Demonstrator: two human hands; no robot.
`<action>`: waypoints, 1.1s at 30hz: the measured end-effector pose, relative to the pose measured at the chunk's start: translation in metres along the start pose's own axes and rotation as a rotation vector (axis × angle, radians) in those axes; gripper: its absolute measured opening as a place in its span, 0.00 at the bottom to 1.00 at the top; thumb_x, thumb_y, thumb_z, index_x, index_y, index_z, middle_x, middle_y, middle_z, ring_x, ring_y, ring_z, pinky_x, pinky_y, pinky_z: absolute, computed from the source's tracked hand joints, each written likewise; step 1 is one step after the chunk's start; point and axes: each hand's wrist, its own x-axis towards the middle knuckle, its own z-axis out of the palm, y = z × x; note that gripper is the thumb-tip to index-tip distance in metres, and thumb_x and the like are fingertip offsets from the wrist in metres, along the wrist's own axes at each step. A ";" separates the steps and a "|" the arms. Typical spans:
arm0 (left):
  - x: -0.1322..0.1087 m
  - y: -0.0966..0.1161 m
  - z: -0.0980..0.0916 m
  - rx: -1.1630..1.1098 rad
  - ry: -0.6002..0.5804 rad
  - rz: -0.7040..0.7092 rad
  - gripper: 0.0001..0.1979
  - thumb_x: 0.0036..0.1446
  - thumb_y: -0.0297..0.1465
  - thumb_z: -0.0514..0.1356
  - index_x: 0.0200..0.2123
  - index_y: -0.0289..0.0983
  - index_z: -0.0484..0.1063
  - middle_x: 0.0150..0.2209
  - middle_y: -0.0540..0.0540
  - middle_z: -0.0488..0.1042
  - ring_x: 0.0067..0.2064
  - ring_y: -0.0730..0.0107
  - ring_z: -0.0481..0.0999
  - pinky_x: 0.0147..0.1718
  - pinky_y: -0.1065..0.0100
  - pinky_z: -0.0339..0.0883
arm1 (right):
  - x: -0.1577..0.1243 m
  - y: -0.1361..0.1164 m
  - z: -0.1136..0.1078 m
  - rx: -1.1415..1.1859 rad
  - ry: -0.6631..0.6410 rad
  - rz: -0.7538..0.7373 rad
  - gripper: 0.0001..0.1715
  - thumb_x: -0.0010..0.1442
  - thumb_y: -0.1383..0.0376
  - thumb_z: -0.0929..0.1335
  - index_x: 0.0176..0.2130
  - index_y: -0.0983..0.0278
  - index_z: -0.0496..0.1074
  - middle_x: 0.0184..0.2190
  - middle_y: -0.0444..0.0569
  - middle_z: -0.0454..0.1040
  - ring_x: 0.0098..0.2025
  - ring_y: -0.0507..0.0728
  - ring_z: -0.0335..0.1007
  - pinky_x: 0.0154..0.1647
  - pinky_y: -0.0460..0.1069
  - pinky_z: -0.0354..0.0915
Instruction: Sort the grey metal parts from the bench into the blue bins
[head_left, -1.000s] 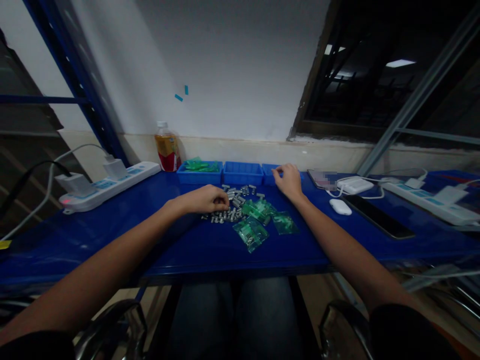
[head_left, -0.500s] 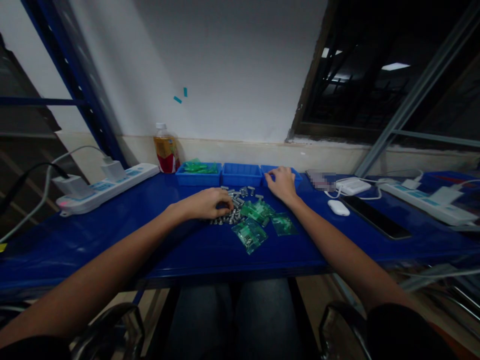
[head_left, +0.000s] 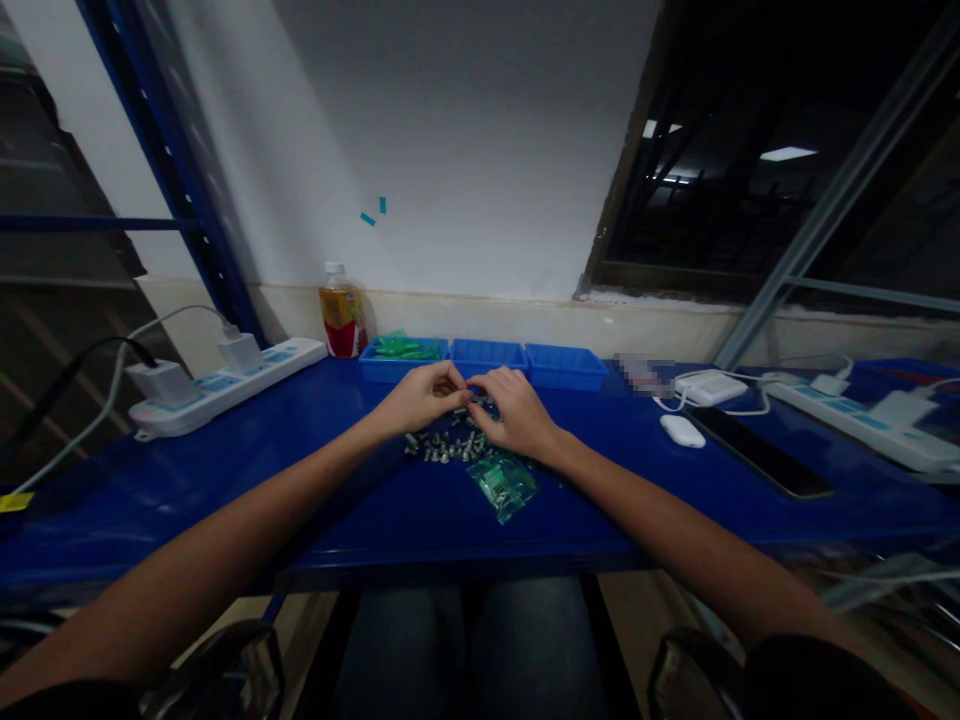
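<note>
My left hand point(head_left: 427, 396) and my right hand point(head_left: 514, 408) meet fingertip to fingertip above a pile of small metal parts point(head_left: 448, 445). Both are closed in a pinch, and whatever lies between the fingers is too small to make out. Just in front of the pile, nearer to me, lies a green-tinted clear bag point(head_left: 502, 484) with small pieces inside. More green bags are mostly hidden by my right hand. Behind my hands stand three blue bins: the left bin point(head_left: 367, 370) holds green pieces, beside a middle bin point(head_left: 489, 354) and a right bin point(head_left: 566, 368).
A drink bottle point(head_left: 343, 315) stands behind the left bin. Power strips lie at the left point(head_left: 225, 385) and right point(head_left: 862, 425) of the blue table point(head_left: 337, 520). A phone point(head_left: 761, 452), a white earbud case point(head_left: 682, 431) and a white adapter point(head_left: 710, 387) lie at the right.
My right hand has come from the right bin toward the middle and now meets my left hand, which has lifted slightly from the metal parts. The view has shifted a little.
</note>
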 end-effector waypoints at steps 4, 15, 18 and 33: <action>0.002 -0.002 0.003 -0.107 -0.023 -0.061 0.13 0.50 0.38 0.61 0.30 0.34 0.63 0.23 0.51 0.67 0.26 0.76 0.67 0.27 0.71 0.62 | -0.001 0.004 0.003 0.016 0.001 -0.032 0.12 0.60 0.67 0.62 0.44 0.67 0.67 0.35 0.52 0.71 0.39 0.58 0.62 0.39 0.52 0.56; -0.001 -0.001 0.005 -0.041 0.026 0.070 0.13 0.54 0.36 0.58 0.40 0.34 0.67 0.33 0.46 0.74 0.35 0.70 0.74 0.34 0.68 0.67 | 0.000 0.008 0.000 0.053 0.023 0.033 0.10 0.63 0.64 0.61 0.36 0.65 0.68 0.33 0.51 0.71 0.38 0.56 0.62 0.39 0.51 0.57; -0.004 0.006 0.005 0.183 0.052 0.165 0.13 0.54 0.33 0.58 0.43 0.35 0.68 0.35 0.45 0.75 0.36 0.69 0.74 0.36 0.67 0.67 | 0.001 0.008 0.000 0.085 0.031 0.077 0.12 0.64 0.63 0.60 0.35 0.65 0.68 0.32 0.50 0.70 0.37 0.56 0.63 0.40 0.51 0.57; -0.006 0.011 0.008 0.397 0.102 0.112 0.12 0.60 0.35 0.51 0.31 0.33 0.70 0.26 0.49 0.72 0.29 0.72 0.70 0.29 0.71 0.60 | 0.001 0.008 -0.002 0.045 0.016 -0.004 0.10 0.62 0.65 0.61 0.42 0.66 0.67 0.37 0.53 0.70 0.41 0.57 0.63 0.42 0.52 0.59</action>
